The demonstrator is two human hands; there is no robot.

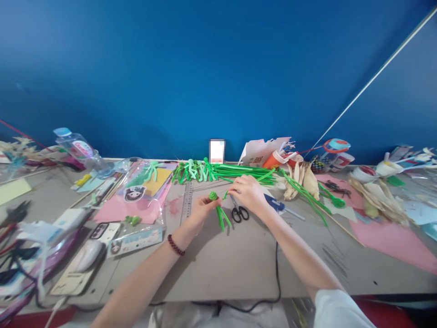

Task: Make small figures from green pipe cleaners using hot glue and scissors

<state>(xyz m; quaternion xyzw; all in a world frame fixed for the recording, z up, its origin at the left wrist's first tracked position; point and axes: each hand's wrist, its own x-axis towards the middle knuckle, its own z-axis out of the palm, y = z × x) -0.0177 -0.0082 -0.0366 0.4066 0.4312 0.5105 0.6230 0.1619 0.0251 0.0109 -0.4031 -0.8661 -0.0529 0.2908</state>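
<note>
My left hand (202,207) is closed on a green pipe-cleaner figure (213,196); its coiled round top sticks up above my fingers and several straight stems hang below. Opposite it, my right hand (247,191) pinches a thin green pipe cleaner (225,195) that runs toward the figure. Whether that strand joins the coil I cannot tell. Black-handled scissors (240,214) lie just under my right hand, their blades partly hidden by it. Behind both hands are a bundle of green pipe cleaners (242,171) and a row of finished-looking green twisted pieces (194,170).
To the left lie a clear ruler (187,202), pink paper (128,210), a white mouse (89,255) and a plastic bottle (80,148). On the right are dried husks (310,182), orange paper cups (273,160) and pink sheets (396,243). A lit phone (217,151) leans against the blue wall.
</note>
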